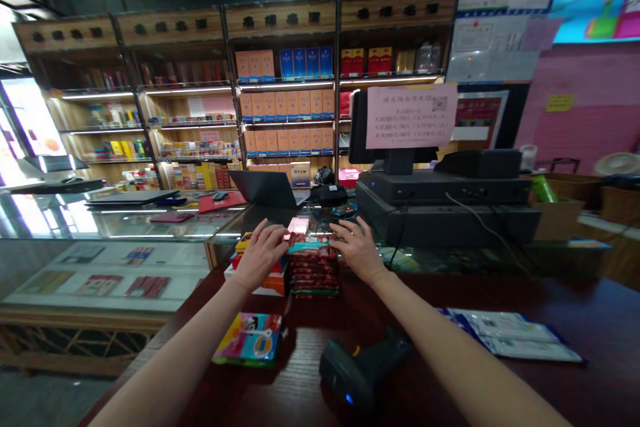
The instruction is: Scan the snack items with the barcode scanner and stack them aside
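A neat stack of dark red snack packets (314, 273) stands on the dark wooden counter, with a teal-banded packet (313, 248) on top. From the left, my left hand (263, 252) reaches over several colourful boxes (273, 284), its bent fingers at the stack's upper left edge. My right hand (359, 250) is at the stack's right side, fingers spread and the tips near or touching the top packet. Neither hand is closed round anything. Nearer to me lie a bright multicoloured packet (253, 339) and a black handheld barcode scanner (357, 367) with a blue light.
White-and-blue flat packets (515, 333) lie on the right of the counter (420, 320). Behind the stack are an open laptop (267, 188) and a till monitor (363, 123) bearing a pink notice. A glass display case (115, 253) is at left; stocked shelves (285, 83) line the back wall.
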`<state>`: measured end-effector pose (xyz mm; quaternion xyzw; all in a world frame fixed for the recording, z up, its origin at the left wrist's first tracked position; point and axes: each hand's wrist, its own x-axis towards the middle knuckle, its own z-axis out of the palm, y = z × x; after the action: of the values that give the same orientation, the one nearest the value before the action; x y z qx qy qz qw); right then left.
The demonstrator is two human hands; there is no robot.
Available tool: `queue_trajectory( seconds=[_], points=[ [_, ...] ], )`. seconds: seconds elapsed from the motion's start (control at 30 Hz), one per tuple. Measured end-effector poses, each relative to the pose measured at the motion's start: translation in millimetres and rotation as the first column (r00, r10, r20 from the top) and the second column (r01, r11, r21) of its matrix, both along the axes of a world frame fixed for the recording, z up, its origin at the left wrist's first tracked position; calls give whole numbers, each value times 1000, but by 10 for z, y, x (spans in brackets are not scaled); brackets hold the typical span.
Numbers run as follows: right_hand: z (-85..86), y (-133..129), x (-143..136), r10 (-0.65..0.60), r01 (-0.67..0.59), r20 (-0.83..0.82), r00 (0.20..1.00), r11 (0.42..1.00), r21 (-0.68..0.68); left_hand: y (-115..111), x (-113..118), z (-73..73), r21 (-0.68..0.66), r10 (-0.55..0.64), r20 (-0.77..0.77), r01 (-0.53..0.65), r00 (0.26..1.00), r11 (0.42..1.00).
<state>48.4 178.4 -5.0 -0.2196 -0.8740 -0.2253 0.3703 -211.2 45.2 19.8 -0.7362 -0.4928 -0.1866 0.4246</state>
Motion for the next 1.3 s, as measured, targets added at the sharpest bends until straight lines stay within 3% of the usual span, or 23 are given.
queue_trajectory(
  seconds=[0.37,0.73,1.1,1.2,1.3],
  points=[
    [96,-274,122,-57,72,82,995,978,-197,-157,18,-20,-49,-16,34,18,999,999],
    [128,-374,149,-83,163,194,977,884,-439,-176,112,-19,-73,7,95,0,996,997],
    [79,-380,65,-92,144,118,989,806,-575,-119,127,-65,-59,55,84,-51,995,997],
    [22,-384,89,-49,59,33,998,748,-661,-175,154,-101,-51,58,111,-52,992,997],
    [-117,-383,134,-38,-62,-107,994,599,-798,-254,159,-187,-29,40,130,-36,991,999]
  ],
)
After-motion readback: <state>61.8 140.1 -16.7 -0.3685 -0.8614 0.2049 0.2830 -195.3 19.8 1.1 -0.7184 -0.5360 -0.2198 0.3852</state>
